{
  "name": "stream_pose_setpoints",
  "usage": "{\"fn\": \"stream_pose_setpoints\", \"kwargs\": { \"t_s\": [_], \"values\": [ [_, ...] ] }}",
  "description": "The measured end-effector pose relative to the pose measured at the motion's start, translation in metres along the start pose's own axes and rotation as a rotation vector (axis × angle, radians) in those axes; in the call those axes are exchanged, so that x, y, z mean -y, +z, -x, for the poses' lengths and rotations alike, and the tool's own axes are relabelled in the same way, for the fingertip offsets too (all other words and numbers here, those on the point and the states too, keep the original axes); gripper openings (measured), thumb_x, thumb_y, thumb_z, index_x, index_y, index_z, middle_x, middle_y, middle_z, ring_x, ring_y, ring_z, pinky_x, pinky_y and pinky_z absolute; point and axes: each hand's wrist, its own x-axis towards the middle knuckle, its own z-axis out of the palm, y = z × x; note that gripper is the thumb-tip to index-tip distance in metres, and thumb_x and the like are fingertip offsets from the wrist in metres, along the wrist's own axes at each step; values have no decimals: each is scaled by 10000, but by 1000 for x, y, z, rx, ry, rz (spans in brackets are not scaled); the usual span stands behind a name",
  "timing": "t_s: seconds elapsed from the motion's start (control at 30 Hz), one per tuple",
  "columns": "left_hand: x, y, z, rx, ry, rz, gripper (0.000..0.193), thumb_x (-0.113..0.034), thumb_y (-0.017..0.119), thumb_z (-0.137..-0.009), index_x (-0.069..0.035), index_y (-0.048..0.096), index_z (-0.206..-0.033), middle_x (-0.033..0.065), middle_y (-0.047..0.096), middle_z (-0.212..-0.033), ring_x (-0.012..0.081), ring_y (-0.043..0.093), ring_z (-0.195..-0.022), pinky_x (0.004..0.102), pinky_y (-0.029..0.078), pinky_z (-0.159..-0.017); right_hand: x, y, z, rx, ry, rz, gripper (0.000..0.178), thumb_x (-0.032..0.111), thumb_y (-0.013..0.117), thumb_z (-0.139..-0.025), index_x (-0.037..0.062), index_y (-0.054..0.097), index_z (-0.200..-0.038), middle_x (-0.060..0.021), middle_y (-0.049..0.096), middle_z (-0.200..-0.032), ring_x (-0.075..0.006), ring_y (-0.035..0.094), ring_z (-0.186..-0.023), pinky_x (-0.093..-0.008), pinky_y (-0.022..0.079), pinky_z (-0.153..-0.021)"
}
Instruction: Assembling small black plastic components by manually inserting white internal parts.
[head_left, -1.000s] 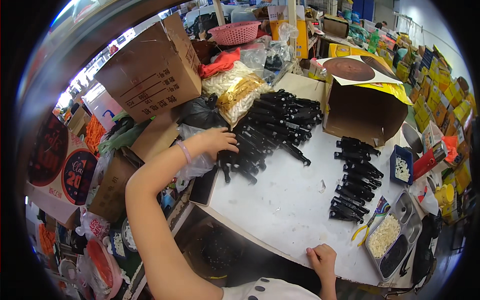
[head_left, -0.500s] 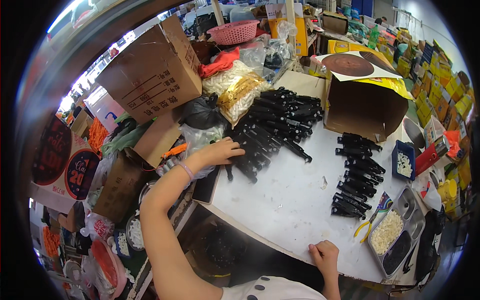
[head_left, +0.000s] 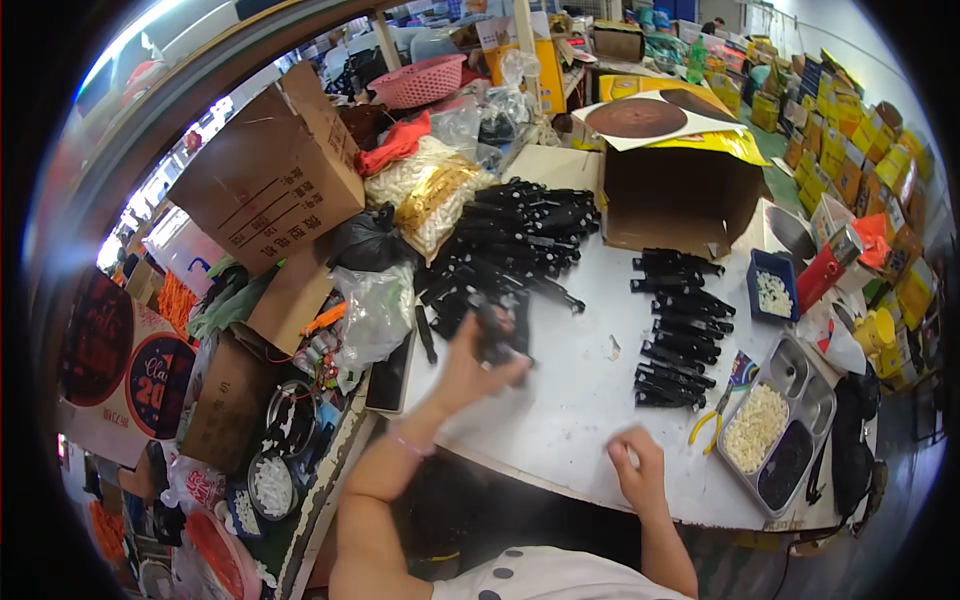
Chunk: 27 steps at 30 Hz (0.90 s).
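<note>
My left hand (head_left: pixel 467 372) is over the left part of the white table, its fingers closed round a few black elongated parts (head_left: pixel 505 335), blurred by motion. Just beyond it lies a large heap of similar black parts (head_left: pixel 530 225). One black part (head_left: pixel 426 335) lies apart, left of my left hand. My right hand (head_left: pixel 638 468) is near the table's front edge, fingers curled and thumb bent, with nothing visible in it. Ahead of it a column of black parts (head_left: pixel 685 325) lies in small overlapping bunches.
At the right stand a metal compartment tray (head_left: pixel 814 432) with pale pieces, yellow-handled pliers (head_left: pixel 708 428) and a blue bin (head_left: pixel 756 305). An open carton (head_left: pixel 680 200) is at the back. A phone-like dark slab (head_left: pixel 388 375), plastic bags (head_left: pixel 372 310) and a large carton (head_left: pixel 265 175) crowd the left.
My left hand has come off the heap, toward me and to the right, with a few black parts in it. My right hand has risen slightly over the table. The view has shifted.
</note>
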Motion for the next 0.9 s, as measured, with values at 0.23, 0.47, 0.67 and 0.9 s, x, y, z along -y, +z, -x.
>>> {"fn": "stream_pose_setpoints", "kwargs": {
  "t_s": [0.23,0.47,0.67,0.9],
  "values": [
    [11,128,43,246,-195,278,468,-52,710,-768,-51,462,-1165,55,555,-1101,137,563,-974,285,481,-819,23,17,-57,-100,-68,-320,664,138,637,-783,49,330,-1365,-142,455,-1309,-258,435,-1235,-373,327,-1047],
    [41,158,50,235,-69,137,623,-146,741,-758,-37,375,-1250,101,523,-1172,161,571,-1009,302,491,-796,-8,8,-39,-130,-128,-110,451,164,666,-811,32,473,-1197,-160,501,-1225,-255,507,-1053,-379,398,-909],
    [53,160,61,255,-91,112,859,-149,778,-740,-40,225,-1388,138,482,-1245,207,550,-1087,326,481,-906,-15,13,-27,-80,-35,-258,691,407,626,-845,-8,380,-1339,-159,437,-1358,-265,405,-1279,-366,287,-1079],
    [37,151,56,400,-97,113,977,-282,790,-723,8,192,-1440,169,546,-1256,293,607,-1068,372,495,-888,-30,-3,-13,-60,2,-154,879,606,600,-805,-16,338,-1367,-194,395,-1352,-346,372,-1278,-447,274,-1076]
  ]
}}
